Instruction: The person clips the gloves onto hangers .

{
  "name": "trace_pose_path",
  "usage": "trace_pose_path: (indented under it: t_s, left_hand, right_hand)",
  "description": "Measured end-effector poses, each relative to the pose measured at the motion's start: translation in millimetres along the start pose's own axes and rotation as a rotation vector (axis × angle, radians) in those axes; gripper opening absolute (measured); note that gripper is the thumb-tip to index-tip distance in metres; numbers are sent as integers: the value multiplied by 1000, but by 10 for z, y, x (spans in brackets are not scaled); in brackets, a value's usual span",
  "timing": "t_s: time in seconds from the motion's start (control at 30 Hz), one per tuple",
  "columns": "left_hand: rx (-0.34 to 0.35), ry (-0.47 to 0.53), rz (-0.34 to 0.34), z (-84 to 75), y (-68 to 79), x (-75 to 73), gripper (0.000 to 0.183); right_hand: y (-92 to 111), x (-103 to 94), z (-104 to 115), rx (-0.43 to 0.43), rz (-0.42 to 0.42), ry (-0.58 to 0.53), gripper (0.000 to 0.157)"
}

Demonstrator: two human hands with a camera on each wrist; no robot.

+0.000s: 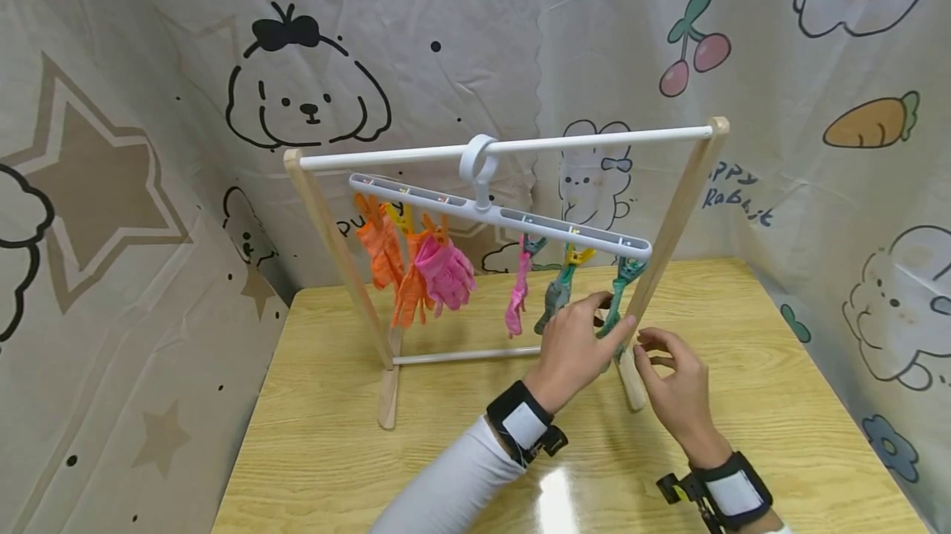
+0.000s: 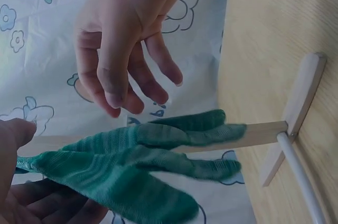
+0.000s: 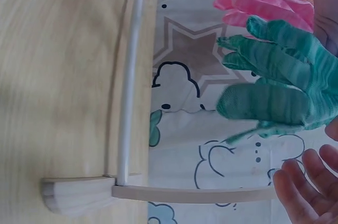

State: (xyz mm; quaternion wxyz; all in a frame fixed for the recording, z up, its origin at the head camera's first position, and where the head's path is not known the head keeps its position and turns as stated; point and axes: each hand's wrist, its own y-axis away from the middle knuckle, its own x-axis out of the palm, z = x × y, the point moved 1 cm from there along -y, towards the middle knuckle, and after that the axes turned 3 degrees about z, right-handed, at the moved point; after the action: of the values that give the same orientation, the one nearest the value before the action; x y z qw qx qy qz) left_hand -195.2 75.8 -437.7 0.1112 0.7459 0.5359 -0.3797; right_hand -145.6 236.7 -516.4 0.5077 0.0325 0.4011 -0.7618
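A green striped glove [image 2: 142,166] hangs from a clip at the right end of a pale hanger [image 1: 446,202]. My left hand [image 1: 575,348] is at this glove, thumb on one side and loosely bent fingers behind it, apart from one another in the left wrist view. Just right of the glove, my right hand [image 1: 678,389] is raised with relaxed, slightly bent fingers and holds nothing. A grey-green glove [image 1: 555,296] and a narrow pink glove [image 1: 518,299] hang further left.
On the hanger's left half hang orange gloves [image 1: 382,249] and a pink glove [image 1: 446,271]. The wooden stand's white top rod [image 1: 594,140] bears the tilted hanger. Its right leg [image 1: 676,204] rises beside my hands from the wooden table [image 1: 319,451]. A printed cloth stands behind.
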Motion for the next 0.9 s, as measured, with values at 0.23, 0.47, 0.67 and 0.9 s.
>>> trace_pose_path:
  t_s: [0.23, 0.47, 0.67, 0.9]
  left_hand:
    - [0, -60, 13, 100, 96, 14, 49]
    - [-11, -88, 2, 244, 254, 47, 51]
    - [5, -43, 8, 341, 411, 46, 44]
    - [1, 22, 13, 451, 546, 3, 35]
  right_hand:
    - [141, 60, -16, 46, 50, -6, 22]
    - [288, 124, -7, 90, 82, -15, 21]
    - [383, 174, 4, 108, 113, -27, 22]
    - [437, 231, 48, 116, 126, -56, 20]
